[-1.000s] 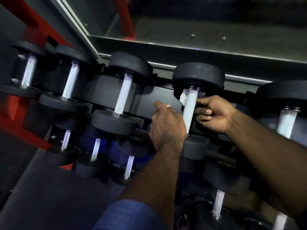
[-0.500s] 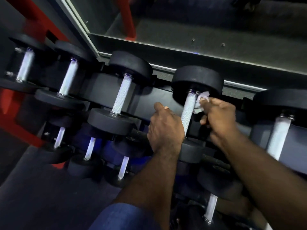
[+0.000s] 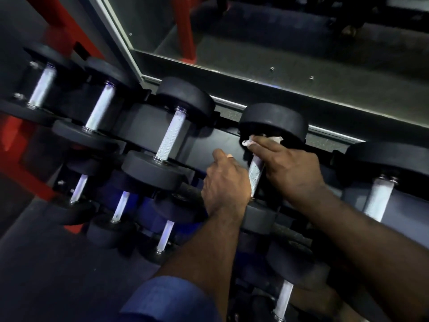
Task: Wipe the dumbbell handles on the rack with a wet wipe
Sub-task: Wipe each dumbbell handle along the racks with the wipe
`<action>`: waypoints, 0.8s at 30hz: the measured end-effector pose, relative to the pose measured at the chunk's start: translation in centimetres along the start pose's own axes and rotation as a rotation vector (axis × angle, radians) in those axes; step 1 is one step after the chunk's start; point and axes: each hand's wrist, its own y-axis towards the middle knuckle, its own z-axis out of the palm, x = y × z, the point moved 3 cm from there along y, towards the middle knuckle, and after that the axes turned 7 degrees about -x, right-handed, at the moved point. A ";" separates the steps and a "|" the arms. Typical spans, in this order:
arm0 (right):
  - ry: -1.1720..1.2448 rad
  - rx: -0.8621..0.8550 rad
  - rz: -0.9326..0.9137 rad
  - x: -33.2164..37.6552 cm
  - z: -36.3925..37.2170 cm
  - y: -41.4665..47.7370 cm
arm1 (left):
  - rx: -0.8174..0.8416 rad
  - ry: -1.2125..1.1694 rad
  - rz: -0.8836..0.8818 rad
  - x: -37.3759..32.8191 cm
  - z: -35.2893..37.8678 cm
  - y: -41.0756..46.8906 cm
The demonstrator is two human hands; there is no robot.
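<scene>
Our right hand (image 3: 292, 168) grips the white wet wipe (image 3: 248, 142) atop the knurled steel handle (image 3: 255, 173); bare length runs below; our left hand (image 3: 225, 182) hides its fingers.

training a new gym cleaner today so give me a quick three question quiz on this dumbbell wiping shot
1. Multiple choice: which hand holds the crumpled white wet wipe? A) left hand B) right hand C) neither
2. True or false: the wipe sits at the near end of the knurled steel dumbbell handle, closest to the person.
3. Count: how many top-row black dumbbells show to the left of the one being wiped?

Key
1. B: the right hand grips it around the handle.
2. False: it is at the far end, against the black round dumbbell head.
3. Three.
</scene>
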 end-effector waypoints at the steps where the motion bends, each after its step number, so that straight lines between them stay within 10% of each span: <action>1: -0.023 0.047 -0.033 -0.1 -0.1 0.2 | -0.004 -0.003 0.002 0.0 0.1 0.0; 24: -0.224 0.249 -0.078 2.0 -1.4 4.0 | -0.034 -0.057 -0.027 0.0 0.4 0.0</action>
